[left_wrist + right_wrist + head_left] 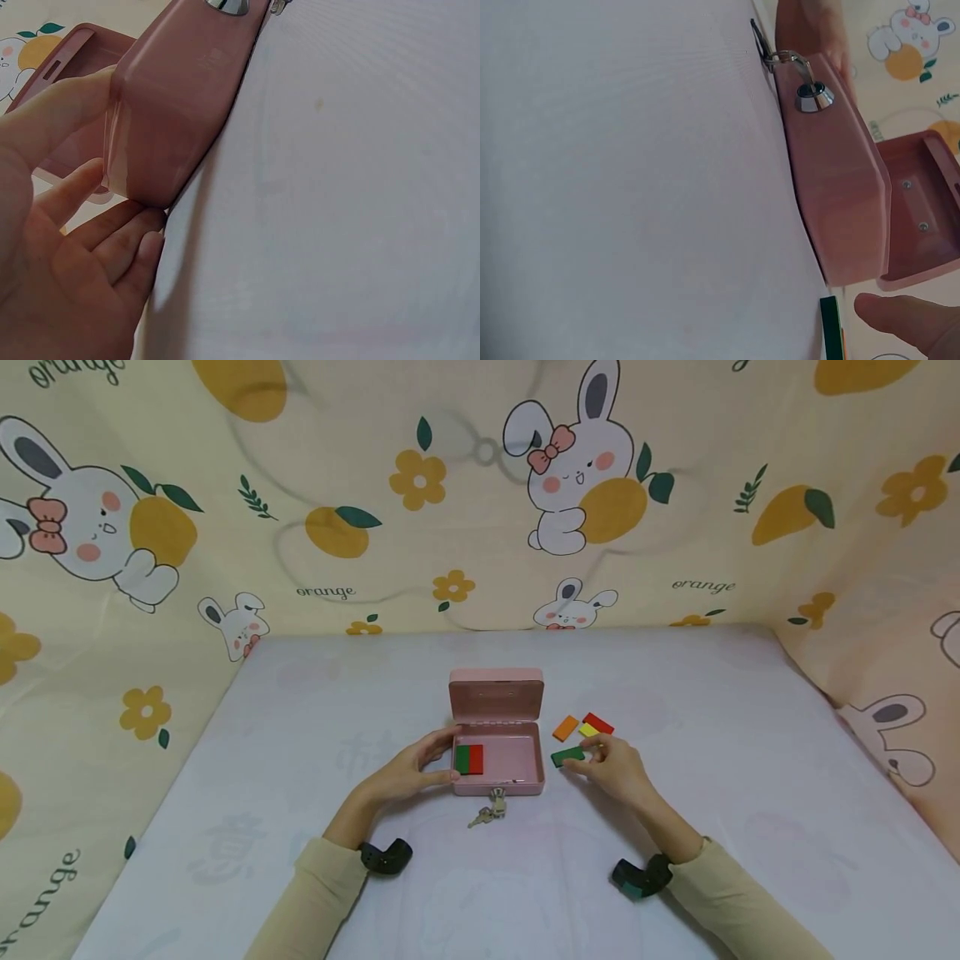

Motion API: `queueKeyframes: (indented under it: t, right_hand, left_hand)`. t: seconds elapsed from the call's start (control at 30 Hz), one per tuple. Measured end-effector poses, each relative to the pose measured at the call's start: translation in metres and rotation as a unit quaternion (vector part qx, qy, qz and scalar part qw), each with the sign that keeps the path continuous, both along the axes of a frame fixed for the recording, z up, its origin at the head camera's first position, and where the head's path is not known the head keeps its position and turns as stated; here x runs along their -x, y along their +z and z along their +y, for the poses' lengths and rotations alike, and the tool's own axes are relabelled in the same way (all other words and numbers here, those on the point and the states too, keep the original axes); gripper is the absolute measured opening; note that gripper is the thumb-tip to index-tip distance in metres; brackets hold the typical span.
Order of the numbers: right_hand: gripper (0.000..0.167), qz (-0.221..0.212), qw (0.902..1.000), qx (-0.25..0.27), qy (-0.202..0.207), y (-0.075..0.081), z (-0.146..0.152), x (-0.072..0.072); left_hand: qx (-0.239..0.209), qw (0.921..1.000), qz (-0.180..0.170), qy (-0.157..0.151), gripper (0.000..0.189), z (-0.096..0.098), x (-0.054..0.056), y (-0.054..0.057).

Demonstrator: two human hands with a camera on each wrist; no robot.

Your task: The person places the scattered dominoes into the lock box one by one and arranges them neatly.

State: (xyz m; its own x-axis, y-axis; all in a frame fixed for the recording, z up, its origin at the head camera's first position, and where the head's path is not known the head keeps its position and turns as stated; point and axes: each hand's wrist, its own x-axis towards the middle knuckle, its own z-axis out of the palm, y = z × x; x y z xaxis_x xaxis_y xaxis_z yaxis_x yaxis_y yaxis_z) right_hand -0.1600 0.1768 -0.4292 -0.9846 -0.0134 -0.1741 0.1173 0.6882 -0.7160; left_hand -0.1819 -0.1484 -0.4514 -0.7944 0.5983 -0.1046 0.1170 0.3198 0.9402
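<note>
Left hand of mine (pixel 408 768) holds the left end of the pink box (pixel 517 753), its thumb and fingers spread about that side. Right hand of mine (pixel 615 770) is half closed, with thumb and forefinger at the right end of a green block (pixel 567 757); I cannot tell whether they pinch it or only lie close over it. This block is just beside the right wall of the box, apart from it. The box stands about midway between the left and right edges of the desk (pixel 300 710), and its lid (pixel 497 697) is raised on the side of the desk's far edge. Inside, along the left wall, another green block (pixel 462 760) and a red block (pixel 476 759) lie side by side. Towards the far right corner of the desk from my block are an orange block (pixel 566 728), a yellow block (pixel 588 731) and a second red block (pixel 600 723). Keys (pixel 482 817) hang at the front lock (pixel 814 97).
</note>
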Motion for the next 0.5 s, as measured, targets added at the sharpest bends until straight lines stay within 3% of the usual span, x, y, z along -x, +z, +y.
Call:
queueKeyframes:
  t: [0.5]
  right_hand:
    - [0.051,0.002,0.9986,-0.041,0.033,-0.0021,-0.0064,0.0096]
  left_hand:
    - [0.006,0.9996,-0.027,0.008,0.075,-0.0011,0.0007,-0.0009]
